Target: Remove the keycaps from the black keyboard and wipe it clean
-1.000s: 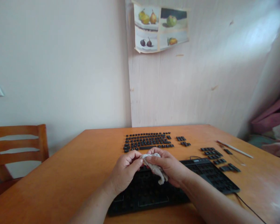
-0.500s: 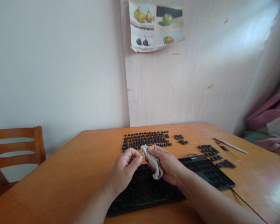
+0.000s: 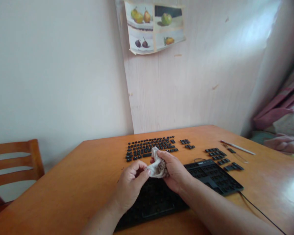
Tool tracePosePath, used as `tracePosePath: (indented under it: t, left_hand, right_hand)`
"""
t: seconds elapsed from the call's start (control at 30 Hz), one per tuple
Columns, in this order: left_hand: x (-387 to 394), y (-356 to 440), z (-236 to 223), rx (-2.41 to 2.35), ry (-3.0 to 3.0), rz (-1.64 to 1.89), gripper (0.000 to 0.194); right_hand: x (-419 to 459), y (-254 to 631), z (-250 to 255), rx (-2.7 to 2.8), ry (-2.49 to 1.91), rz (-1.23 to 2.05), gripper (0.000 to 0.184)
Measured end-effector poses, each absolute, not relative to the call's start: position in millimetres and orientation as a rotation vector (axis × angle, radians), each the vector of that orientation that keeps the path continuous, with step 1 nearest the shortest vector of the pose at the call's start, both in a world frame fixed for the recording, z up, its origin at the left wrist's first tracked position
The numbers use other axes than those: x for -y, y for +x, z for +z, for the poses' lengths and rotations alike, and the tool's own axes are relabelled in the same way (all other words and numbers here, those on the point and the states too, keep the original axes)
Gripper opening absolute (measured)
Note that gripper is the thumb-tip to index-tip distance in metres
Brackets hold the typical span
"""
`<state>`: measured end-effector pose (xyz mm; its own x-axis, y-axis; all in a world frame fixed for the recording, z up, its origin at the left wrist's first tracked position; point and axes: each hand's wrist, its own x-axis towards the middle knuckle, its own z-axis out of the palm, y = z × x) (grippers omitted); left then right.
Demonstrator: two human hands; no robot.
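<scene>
A crumpled whitish cloth or wipe (image 3: 157,167) with dark smudges is held up between my hands. My right hand (image 3: 174,169) is closed round its bulk. With thumb and forefinger, my left hand (image 3: 134,179) pinches its left edge. Below both hands lies a black keyboard base (image 3: 161,204) with its keycaps off; my hands and forearms hide part of it. Behind it, loose black keycaps (image 3: 147,148) lie in keyboard order on the table.
More keycaps (image 3: 215,153) lie in small groups on the right of the wooden table (image 3: 71,176). Near them are a white pen-like stick (image 3: 237,147) and a thin wire tool (image 3: 232,151). A cable (image 3: 258,210) runs off the base. A wooden chair (image 3: 35,160) stands at left.
My left fingers have closed on the cloth's left edge, which now spreads between the hands and shows dark smudges. The view has shifted slightly.
</scene>
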<state>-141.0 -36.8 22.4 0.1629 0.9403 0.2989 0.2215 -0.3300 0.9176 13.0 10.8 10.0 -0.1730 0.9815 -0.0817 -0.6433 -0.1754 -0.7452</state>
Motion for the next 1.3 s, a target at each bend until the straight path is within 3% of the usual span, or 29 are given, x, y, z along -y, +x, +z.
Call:
tracePosePath:
  t: [0.2, 0.33, 0.5, 0.67, 0.87, 1.03, 1.23, 1.3]
  left_hand:
    - [32, -147, 22, -1.047, 1.379, 1.326, 0.018]
    - [31, -147, 22, -0.978, 1.244, 1.336, 0.017]
    - [30, -148, 21, -0.955, 1.2, 1.328, 0.016]
    - [29, -149, 21, -0.948, 1.181, 1.346, 0.017]
    - [29, -148, 22, -0.961, 1.159, 1.366, 0.019]
    - [29, -147, 23, -0.948, 1.13, 1.393, 0.034]
    - [29, -147, 24, -0.939, 1.148, 1.395, 0.024]
    - [30, -147, 24, -0.939, 1.165, 1.391, 0.019]
  right_hand:
    - [-11, 15, 10, 0.673, -0.74, 1.555, 0.029]
    - [-4, 15, 18, 0.785, -0.706, 1.488, 0.047]
    - [3, 15, 21, 1.086, -0.768, 1.448, 0.028]
    - [6, 15, 19, 1.379, -0.752, 1.452, 0.039]
    - [6, 15, 22, 1.358, -0.764, 1.501, 0.044]
    - [4, 18, 21, 1.368, -0.76, 1.492, 0.043]
    - [3, 22, 13, 1.63, -0.754, 1.21, 0.065]
    - [2, 23, 11, 1.737, -0.79, 1.06, 0.057]
